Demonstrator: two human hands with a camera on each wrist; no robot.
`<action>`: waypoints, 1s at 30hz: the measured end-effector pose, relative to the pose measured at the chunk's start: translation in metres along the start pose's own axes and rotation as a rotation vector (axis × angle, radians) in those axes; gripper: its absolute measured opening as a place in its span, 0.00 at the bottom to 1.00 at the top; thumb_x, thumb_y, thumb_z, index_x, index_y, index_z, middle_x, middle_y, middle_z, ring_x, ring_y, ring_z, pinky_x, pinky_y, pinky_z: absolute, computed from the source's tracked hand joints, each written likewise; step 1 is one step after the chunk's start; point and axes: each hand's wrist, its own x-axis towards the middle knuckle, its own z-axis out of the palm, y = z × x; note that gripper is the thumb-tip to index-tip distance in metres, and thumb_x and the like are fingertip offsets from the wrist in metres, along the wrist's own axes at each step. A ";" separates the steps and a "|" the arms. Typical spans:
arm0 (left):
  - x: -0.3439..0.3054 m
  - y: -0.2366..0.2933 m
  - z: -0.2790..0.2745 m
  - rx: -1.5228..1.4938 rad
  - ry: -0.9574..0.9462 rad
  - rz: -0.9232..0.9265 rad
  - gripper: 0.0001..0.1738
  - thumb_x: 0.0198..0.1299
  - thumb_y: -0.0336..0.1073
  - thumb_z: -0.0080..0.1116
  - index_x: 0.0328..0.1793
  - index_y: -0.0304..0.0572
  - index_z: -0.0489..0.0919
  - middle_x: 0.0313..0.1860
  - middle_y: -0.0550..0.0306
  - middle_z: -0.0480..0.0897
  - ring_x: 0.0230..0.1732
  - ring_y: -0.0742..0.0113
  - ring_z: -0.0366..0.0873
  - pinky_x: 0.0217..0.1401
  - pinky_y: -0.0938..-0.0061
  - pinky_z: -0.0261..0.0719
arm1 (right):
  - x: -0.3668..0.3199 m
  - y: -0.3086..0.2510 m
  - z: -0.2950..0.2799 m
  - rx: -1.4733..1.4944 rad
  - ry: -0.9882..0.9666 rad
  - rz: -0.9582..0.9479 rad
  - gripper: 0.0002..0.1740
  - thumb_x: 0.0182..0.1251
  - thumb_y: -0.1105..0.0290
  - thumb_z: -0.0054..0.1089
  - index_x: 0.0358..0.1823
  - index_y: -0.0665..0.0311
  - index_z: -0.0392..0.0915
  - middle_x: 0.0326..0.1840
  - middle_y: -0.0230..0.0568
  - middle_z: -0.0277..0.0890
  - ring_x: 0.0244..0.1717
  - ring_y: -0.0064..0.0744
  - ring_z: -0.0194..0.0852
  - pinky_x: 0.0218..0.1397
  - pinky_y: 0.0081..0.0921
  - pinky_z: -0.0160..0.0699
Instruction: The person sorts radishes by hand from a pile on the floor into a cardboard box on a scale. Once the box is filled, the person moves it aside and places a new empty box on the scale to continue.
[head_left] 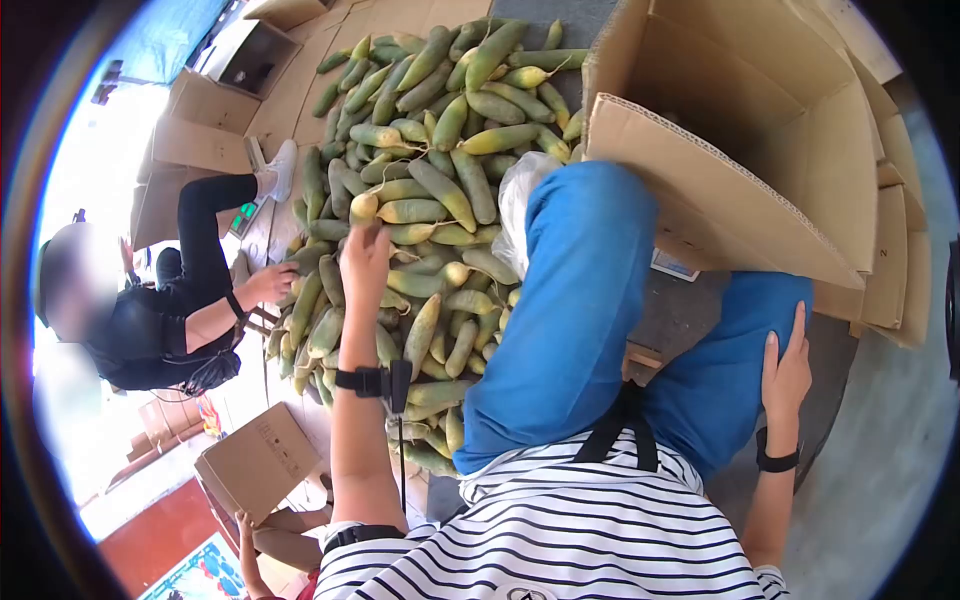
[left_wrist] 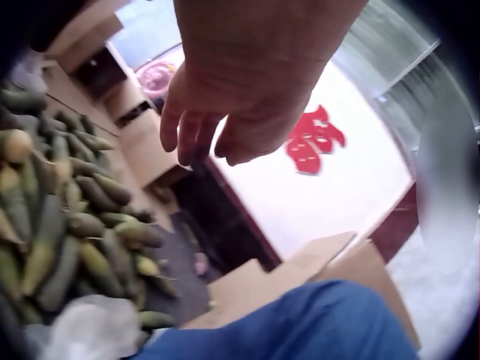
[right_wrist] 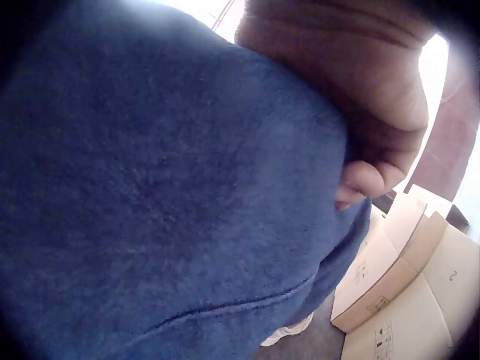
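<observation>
My left hand [head_left: 365, 268] is over the pile of green radishes [head_left: 440, 185], its fingertips overlapping the round pale end of one radish [head_left: 363, 208] in the head view. In the left wrist view the same hand [left_wrist: 240, 105] hangs with loosely bent fingers and nothing between them. My right hand [head_left: 787, 375] rests on the blue trousers [head_left: 725, 350] at my right thigh, fingers extended. Seen by the right wrist camera, this hand [right_wrist: 375, 112] lies against the cloth, with part of its fingers hidden.
A large open cardboard box [head_left: 730, 180] stands in front of my knees, with flattened cartons [head_left: 900, 240] beyond it. White plastic [head_left: 522, 205] lies between the pile and my left leg. Across the pile, another person's hand [head_left: 268, 285] touches the radishes. A carton [head_left: 258, 465] is at lower left.
</observation>
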 end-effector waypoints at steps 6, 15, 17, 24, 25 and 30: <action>-0.111 -0.177 0.008 0.482 -0.093 -0.365 0.24 0.54 0.40 0.61 0.55 0.36 0.73 0.51 0.37 0.77 0.54 0.41 0.74 0.56 0.55 0.73 | 0.004 -0.009 -0.004 -0.062 -0.095 0.051 0.33 0.75 0.51 0.37 0.78 0.49 0.45 0.62 0.60 0.68 0.57 0.56 0.73 0.56 0.40 0.74; -0.175 -0.210 0.015 0.669 -0.228 -0.763 0.32 0.48 0.45 0.69 0.52 0.30 0.69 0.54 0.35 0.74 0.57 0.39 0.73 0.59 0.54 0.74 | 0.007 -0.022 -0.007 -0.107 -0.116 0.043 0.33 0.75 0.51 0.36 0.78 0.50 0.45 0.64 0.61 0.67 0.59 0.56 0.72 0.58 0.40 0.72; -0.175 -0.207 0.018 0.628 -0.178 -0.745 0.35 0.45 0.47 0.71 0.52 0.30 0.68 0.54 0.35 0.74 0.57 0.39 0.73 0.59 0.54 0.74 | 0.007 -0.022 -0.003 -0.125 -0.068 -0.002 0.34 0.75 0.51 0.37 0.78 0.49 0.45 0.60 0.60 0.69 0.55 0.56 0.74 0.55 0.41 0.74; -0.184 -0.228 0.023 0.486 -0.241 -0.881 0.38 0.42 0.49 0.73 0.52 0.27 0.70 0.51 0.31 0.76 0.55 0.38 0.75 0.60 0.57 0.74 | 0.005 -0.021 -0.005 -0.133 -0.029 -0.032 0.34 0.74 0.51 0.40 0.78 0.48 0.46 0.54 0.59 0.73 0.49 0.56 0.77 0.48 0.41 0.77; -0.189 -0.229 0.025 0.486 -0.242 -0.865 0.38 0.42 0.49 0.73 0.52 0.27 0.70 0.51 0.31 0.76 0.55 0.38 0.75 0.60 0.57 0.74 | 0.005 -0.020 -0.005 -0.129 -0.021 -0.019 0.34 0.74 0.51 0.40 0.78 0.48 0.46 0.54 0.59 0.73 0.49 0.56 0.77 0.48 0.41 0.77; -0.146 -0.131 0.029 -0.113 -0.132 -0.461 0.26 0.49 0.40 0.71 0.48 0.29 0.76 0.37 0.47 0.84 0.39 0.64 0.82 0.41 0.70 0.78 | 0.005 -0.017 -0.004 -0.107 -0.010 -0.027 0.35 0.74 0.52 0.42 0.78 0.49 0.46 0.52 0.60 0.73 0.43 0.56 0.79 0.44 0.42 0.79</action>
